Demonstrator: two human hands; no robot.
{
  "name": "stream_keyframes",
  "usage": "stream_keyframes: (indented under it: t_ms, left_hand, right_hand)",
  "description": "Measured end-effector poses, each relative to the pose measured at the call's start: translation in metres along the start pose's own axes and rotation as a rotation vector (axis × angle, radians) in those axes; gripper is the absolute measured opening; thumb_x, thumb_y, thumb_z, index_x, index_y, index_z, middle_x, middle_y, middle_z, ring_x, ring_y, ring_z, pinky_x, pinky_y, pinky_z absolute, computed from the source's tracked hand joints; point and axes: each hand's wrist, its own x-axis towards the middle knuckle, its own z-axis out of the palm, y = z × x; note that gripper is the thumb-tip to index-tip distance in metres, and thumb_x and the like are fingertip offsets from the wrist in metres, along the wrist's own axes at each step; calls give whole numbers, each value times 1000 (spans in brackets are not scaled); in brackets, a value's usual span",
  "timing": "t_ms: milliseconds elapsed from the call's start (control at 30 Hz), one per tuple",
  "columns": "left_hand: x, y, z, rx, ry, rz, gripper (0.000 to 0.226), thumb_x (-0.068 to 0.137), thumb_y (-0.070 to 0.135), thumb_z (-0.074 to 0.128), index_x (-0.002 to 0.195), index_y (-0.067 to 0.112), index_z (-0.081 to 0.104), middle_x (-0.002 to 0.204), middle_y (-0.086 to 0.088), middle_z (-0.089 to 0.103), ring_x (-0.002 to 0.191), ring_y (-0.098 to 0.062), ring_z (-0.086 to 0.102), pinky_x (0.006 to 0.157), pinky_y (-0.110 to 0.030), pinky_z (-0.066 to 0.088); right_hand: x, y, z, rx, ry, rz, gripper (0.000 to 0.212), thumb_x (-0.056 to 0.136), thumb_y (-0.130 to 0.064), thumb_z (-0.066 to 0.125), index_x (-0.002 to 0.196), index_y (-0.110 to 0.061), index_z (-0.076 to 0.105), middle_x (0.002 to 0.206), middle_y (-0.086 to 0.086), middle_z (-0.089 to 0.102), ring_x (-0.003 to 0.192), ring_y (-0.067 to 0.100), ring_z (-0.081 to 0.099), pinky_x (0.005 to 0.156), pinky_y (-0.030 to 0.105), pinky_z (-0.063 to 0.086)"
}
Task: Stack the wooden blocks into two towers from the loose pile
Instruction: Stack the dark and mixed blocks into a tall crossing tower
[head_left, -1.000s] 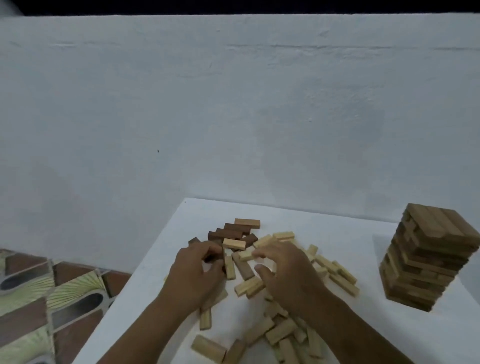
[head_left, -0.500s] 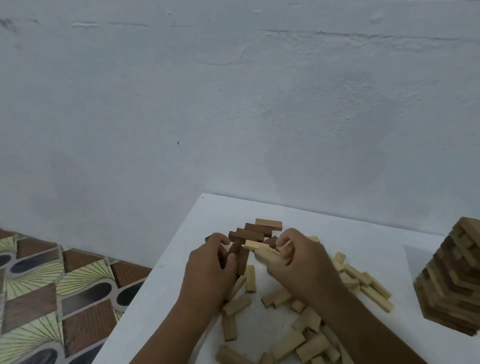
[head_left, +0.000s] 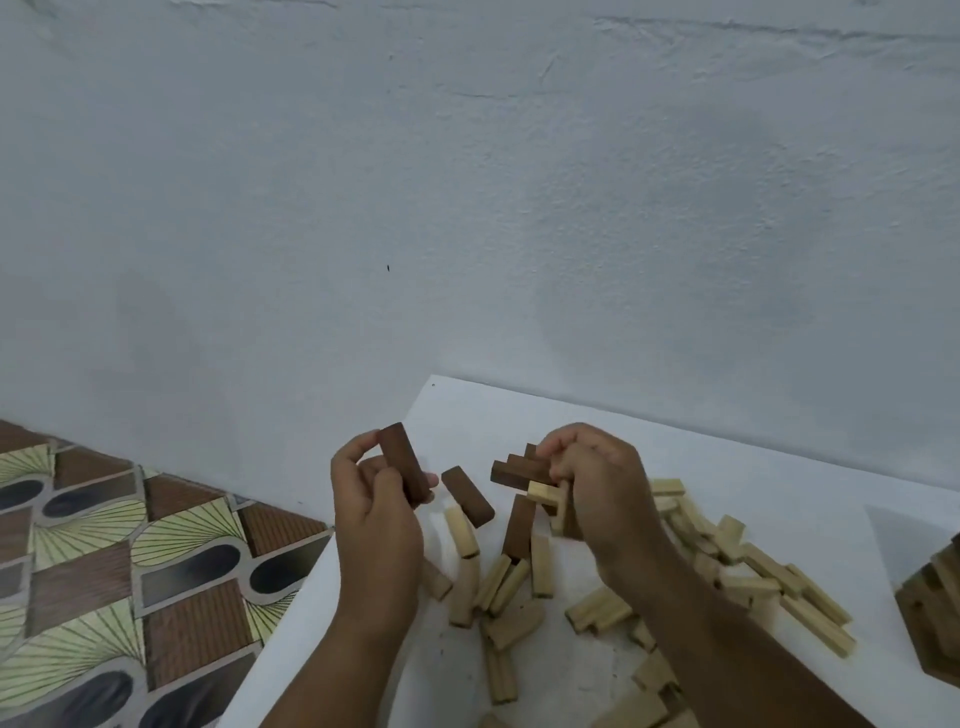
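Note:
My left hand (head_left: 376, 512) holds a dark brown block (head_left: 407, 464) lifted above the table's left edge. My right hand (head_left: 597, 480) grips a light wooden block (head_left: 546, 492) together with other pieces, right beside a small heap of dark blocks (head_left: 517, 470). Another dark block (head_left: 467, 496) lies between my hands. A loose pile of light blocks (head_left: 737, 561) spreads over the white table (head_left: 753, 467) around and behind my right arm. Part of a finished tower (head_left: 935, 618) shows at the right edge.
A pale blue wall rises directly behind the table. Patterned brown and green floor tiles (head_left: 104, 571) lie beyond the table's left edge, close to my left hand. More light blocks (head_left: 501, 670) lie near the front.
My left hand has lifted a dark block off the pile and moved left. The right hand has risen with its blocks. The camera tilted, pushing the tower mostly out of frame.

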Motion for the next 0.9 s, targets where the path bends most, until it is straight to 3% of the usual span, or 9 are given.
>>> stream_keyframes:
  t_ms: [67,133,200,300,400,533,633,733,900]
  left_hand:
    - [4,-1,-2,-46,44,-60,32,99,14,37,118,32,54,83,-6,72,85,-17,66,83,-31,49]
    - [6,-2,-1,-59,60,-85,31,99,15,37,116,33,55,82,-6,71,84,-17,65,80,-30,48]
    - [7,-4,-1,-56,69,-97,30,100,15,37,116,33,55,85,-7,71,85,-17,66,77,-29,47]
    - [9,-5,0,-51,58,-88,29,101,15,36,118,31,54,88,-12,70,79,-13,66,74,-27,46]
    - [11,-6,1,-36,43,-52,29,101,11,36,117,28,53,88,-15,69,77,-15,67,76,-29,48]
    - [11,-8,2,35,11,24,31,100,7,39,116,29,52,83,-12,67,79,-22,65,77,-31,51]
    - [6,-7,4,182,-54,180,34,97,2,45,110,33,51,78,-6,64,70,-18,60,67,-26,50]
    - [-3,-3,11,324,-163,399,26,94,5,53,110,26,53,77,7,64,70,-11,63,62,-12,46]
    - [-32,1,22,442,-351,618,31,86,13,61,110,31,54,91,21,66,79,-6,66,65,-14,52]
  right_hand:
    - [4,4,15,-296,-91,-87,19,83,-15,53,70,-20,66,68,-13,63,69,4,59,60,23,46]
    - [6,10,29,-623,-169,-200,10,82,-27,61,88,-26,68,75,-13,65,74,1,58,65,22,50]
    - [9,16,44,-773,-217,-211,23,80,-32,64,101,-25,66,77,-9,64,76,8,60,68,32,54]
    - [13,14,57,-899,-251,-172,20,79,-30,63,97,-22,66,84,-5,66,81,15,61,69,34,55]
    - [18,16,58,-878,-239,-157,22,78,-28,63,99,-20,64,88,-4,66,84,15,60,69,31,54]
    - [14,19,52,-774,-164,-173,23,73,-34,62,95,-26,64,78,-11,63,78,8,58,67,36,55]
    - [6,15,39,-682,-119,-173,17,70,-35,64,86,-30,65,72,-13,62,69,3,58,63,35,56]
    - [-6,9,19,-623,-78,-200,16,71,-33,71,86,-31,67,72,-15,64,67,0,60,63,28,56]
    - [-34,1,-27,-629,4,-214,17,71,-35,74,86,-33,67,74,-18,65,72,-8,59,58,10,46]
